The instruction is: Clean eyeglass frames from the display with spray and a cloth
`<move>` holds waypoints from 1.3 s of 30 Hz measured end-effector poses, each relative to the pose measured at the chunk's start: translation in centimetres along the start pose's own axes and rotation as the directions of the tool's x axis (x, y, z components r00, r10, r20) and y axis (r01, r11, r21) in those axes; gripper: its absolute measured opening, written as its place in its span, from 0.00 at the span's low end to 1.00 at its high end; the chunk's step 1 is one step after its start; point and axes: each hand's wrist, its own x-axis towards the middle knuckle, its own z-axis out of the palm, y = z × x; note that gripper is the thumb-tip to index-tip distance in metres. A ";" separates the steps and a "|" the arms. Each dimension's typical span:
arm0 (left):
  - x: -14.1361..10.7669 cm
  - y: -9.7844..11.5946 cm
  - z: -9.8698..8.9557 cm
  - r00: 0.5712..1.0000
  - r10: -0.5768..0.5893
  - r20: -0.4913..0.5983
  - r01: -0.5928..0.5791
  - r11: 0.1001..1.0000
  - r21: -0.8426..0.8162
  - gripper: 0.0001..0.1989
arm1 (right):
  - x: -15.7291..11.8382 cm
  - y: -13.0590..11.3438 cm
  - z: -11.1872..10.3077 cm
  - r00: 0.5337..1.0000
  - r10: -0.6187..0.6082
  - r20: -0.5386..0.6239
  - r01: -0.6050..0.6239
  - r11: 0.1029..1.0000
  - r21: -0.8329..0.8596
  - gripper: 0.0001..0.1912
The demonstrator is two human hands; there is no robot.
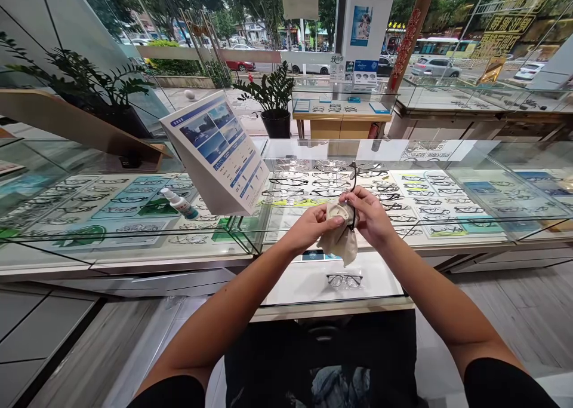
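Note:
Above the glass counter, my left hand [314, 224] is closed on a beige cleaning cloth [339, 241], its thumb pressing the fabric. The cloth is folded around part of a pair of dark-framed eyeglasses [353, 178], which I see upright, one lens above my fingers. My right hand [370, 214] pinches the frame from the right side. The lower lens is covered by the cloth. Below the hands, another pair of glasses [344, 281] lies in a clear plastic wrapper on the white pulled-out surface [295, 285].
A spray bottle [179, 205] and a printed stand-up card [219, 157] rest on the glass showcase [134, 241] to the left. Rows of eyeglass frames [289, 182] lie beneath the glass. Potted plants [274, 118] and a display table [342, 121] stand behind.

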 end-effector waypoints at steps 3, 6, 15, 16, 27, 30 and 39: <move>0.1 -0.5 0.1 1.000 0.006 -0.005 -0.006 1.000 0.013 0.30 | -0.1 0.2 0.2 1.000 0.012 0.019 -0.012 1.000 -0.013 0.23; 0.1 -1.0 0.3 1.000 0.001 -0.013 -0.001 1.000 0.023 0.32 | -0.3 0.5 0.4 0.999 -0.009 0.035 0.010 0.999 -0.051 0.22; -0.4 -0.9 1.4 0.995 0.074 -0.067 -0.070 0.996 0.053 0.31 | -0.3 0.6 0.8 0.999 -0.030 0.019 0.030 0.999 -0.019 0.22; -0.5 -0.9 1.5 0.991 0.103 -0.080 -0.097 0.993 0.070 0.31 | -0.3 0.7 0.9 0.999 -0.034 0.016 0.035 0.999 -0.020 0.23; -0.2 -0.8 1.5 0.923 0.287 -0.255 -0.226 0.943 0.243 0.34 | -1.1 1.2 1.9 0.997 -0.067 0.034 0.070 0.992 -0.100 0.23; -0.3 -0.7 1.2 0.942 0.282 -0.181 -0.224 0.932 0.286 0.36 | -1.1 0.8 1.7 0.997 -0.080 0.020 0.081 0.992 -0.095 0.22; -1.0 0.8 1.4 0.960 0.280 -0.032 -0.258 0.919 0.298 0.30 | -1.1 0.6 1.1 0.997 -0.071 -0.006 0.071 0.995 -0.064 0.22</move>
